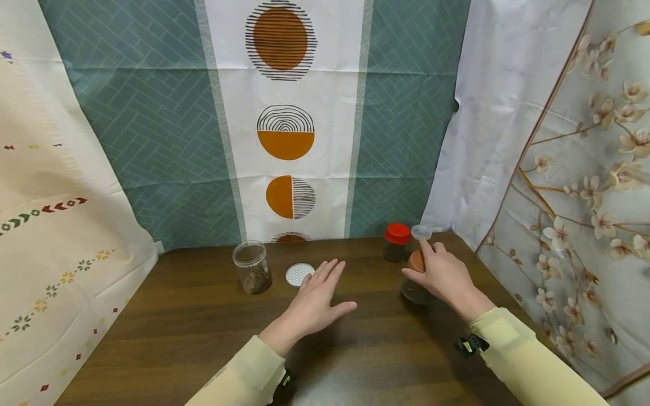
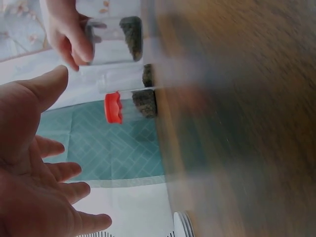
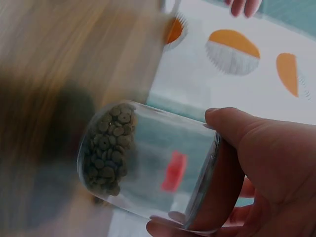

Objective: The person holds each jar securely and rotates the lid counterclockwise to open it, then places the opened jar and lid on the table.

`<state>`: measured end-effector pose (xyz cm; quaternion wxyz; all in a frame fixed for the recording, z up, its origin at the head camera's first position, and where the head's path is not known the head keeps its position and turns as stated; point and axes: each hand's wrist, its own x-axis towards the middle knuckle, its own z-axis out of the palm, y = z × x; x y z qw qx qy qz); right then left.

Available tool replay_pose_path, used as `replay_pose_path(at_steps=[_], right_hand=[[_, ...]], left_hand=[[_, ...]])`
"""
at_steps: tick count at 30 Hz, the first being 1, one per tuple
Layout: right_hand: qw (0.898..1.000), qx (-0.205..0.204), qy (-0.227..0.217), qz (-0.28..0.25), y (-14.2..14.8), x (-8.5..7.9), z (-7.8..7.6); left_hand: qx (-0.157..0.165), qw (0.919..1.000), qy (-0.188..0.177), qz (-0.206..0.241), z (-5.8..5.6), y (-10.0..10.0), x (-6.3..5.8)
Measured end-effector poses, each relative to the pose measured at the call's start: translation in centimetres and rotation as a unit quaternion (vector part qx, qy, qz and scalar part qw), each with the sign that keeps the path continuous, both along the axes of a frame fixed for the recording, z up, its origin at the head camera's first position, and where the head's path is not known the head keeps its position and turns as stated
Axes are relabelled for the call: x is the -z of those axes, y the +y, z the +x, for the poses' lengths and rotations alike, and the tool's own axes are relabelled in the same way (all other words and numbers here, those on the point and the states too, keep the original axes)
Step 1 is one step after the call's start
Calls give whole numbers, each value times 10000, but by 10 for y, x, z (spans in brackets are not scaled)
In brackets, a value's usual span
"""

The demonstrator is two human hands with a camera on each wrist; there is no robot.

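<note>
My right hand point(image 1: 447, 279) grips a clear glass jar point(image 3: 163, 163) from above, by its orange-brown lid point(image 1: 416, 261) and upper rim. Small greenish-brown pellets point(image 3: 109, 148) lie in the bottom of this jar. In the left wrist view the jar's base appears slightly above the tabletop. My left hand point(image 1: 316, 307) hovers over the middle of the table with fingers extended and thumb apart, holding nothing. Just beyond its fingertips lies a white round disc point(image 1: 298, 274) with a patterned top.
A red-lidded jar point(image 1: 396, 242) and a jar with a clear top point(image 1: 421, 232) stand at the back right, beyond my right hand. At the left, a clear jar point(image 1: 252, 269) holds brown pellets. Patterned cloths point(image 1: 167, 141) hang behind the wooden table point(image 1: 203, 327).
</note>
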<state>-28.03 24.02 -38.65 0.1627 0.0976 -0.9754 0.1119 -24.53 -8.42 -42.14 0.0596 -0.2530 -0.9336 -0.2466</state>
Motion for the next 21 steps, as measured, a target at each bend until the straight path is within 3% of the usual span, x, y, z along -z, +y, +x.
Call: replay_pose_path(at_steps=[9, 21], right_hand=[[9994, -244, 168, -190, -32, -11, 13], [9969, -508, -16, -592, -78, -19, 21]], left_hand=[[-42, 9997, 3, 222, 5, -1, -5], [14, 9982, -65, 591, 9, -3, -9]])
